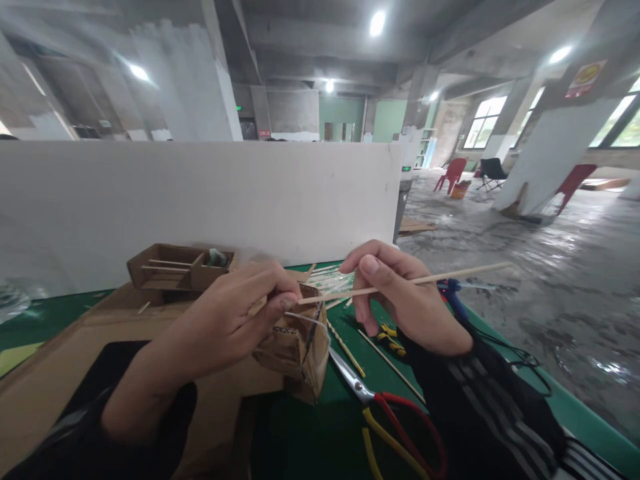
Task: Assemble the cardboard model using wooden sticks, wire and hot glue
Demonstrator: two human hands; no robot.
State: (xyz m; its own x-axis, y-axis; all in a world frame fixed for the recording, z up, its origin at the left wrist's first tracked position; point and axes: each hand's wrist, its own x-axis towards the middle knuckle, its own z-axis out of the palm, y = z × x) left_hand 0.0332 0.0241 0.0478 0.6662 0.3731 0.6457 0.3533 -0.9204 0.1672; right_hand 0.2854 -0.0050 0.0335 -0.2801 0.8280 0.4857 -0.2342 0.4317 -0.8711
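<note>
A thin wooden stick runs across the view, rising slightly to the right. My left hand pinches its left end between thumb and fingertips. Fingers curled, my right hand holds the stick farther along, and its tip sticks out past the wrist. Just under my left fingers is a small cardboard box, partly hidden by the hand. A thin pale strand passes over the box. Scissors with red and yellow handles lie below the stick, blades toward the box.
A compartmented cardboard box stands behind on cardboard sheeting. Loose sticks lie on the green tabletop. Yellow-black pliers and a blue corded tool sit by my right hand. A white partition stands at the back.
</note>
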